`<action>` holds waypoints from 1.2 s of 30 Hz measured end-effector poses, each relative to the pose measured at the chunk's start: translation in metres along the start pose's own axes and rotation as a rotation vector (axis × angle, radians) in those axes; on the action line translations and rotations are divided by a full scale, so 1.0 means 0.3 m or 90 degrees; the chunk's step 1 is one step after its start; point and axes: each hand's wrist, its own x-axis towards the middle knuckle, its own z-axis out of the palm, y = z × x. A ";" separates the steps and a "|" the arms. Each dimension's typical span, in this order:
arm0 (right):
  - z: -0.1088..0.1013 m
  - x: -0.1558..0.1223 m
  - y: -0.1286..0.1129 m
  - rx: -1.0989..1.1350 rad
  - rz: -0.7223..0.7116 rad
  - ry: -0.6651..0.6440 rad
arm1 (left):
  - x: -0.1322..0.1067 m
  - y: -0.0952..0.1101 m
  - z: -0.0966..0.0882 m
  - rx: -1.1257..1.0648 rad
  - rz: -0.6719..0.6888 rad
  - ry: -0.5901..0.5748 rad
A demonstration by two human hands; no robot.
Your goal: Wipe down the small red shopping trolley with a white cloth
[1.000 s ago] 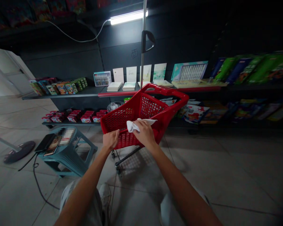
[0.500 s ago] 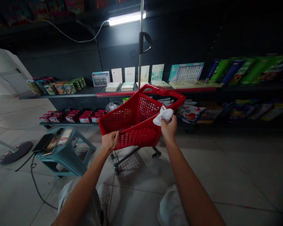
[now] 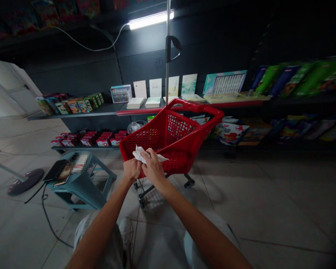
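Observation:
A red plastic shopping cart [image 3: 184, 149] on dark wheeled legs stands in front of me, its push handle toward the back right. My left hand [image 3: 132, 169] is closed around the cart's near rim at the front left corner. Right beside it, my right hand [image 3: 153, 167] holds a crumpled white tissue [image 3: 140, 152] against the same rim. Part of the tissue sticks out to either side of the fingers. The two hands touch or nearly touch; their fingertips are partly hidden.
Left of the cart is a blue-grey plastic stool [image 3: 86, 186] with a dark device and papers on top. A cable [image 3: 46, 213] trails from it across the floor. Behind stands a dark shelf [image 3: 100, 109] with boxes, books and bagged goods. A metal pole [image 3: 168, 74] rises behind the cart.
My right hand has moved left along the near rim with the tissue, from near the handle end to beside my left hand. My left hand keeps its grip on the corner.

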 end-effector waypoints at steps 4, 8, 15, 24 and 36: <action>-0.039 0.021 0.044 0.029 -0.021 -0.034 | 0.004 -0.012 -0.007 -0.056 0.045 0.016; -0.085 0.038 0.098 0.002 -0.001 0.017 | -0.001 -0.006 -0.025 -0.209 0.131 0.088; -0.185 0.084 0.231 -0.077 0.116 0.148 | 0.008 -0.016 -0.026 -0.283 0.075 0.239; -0.063 0.065 0.106 -0.114 -0.010 -0.016 | 0.056 -0.047 0.111 -0.417 -0.174 0.252; 0.010 0.083 -0.019 -0.161 -0.100 -0.203 | 0.040 -0.074 0.099 -0.412 -0.086 0.207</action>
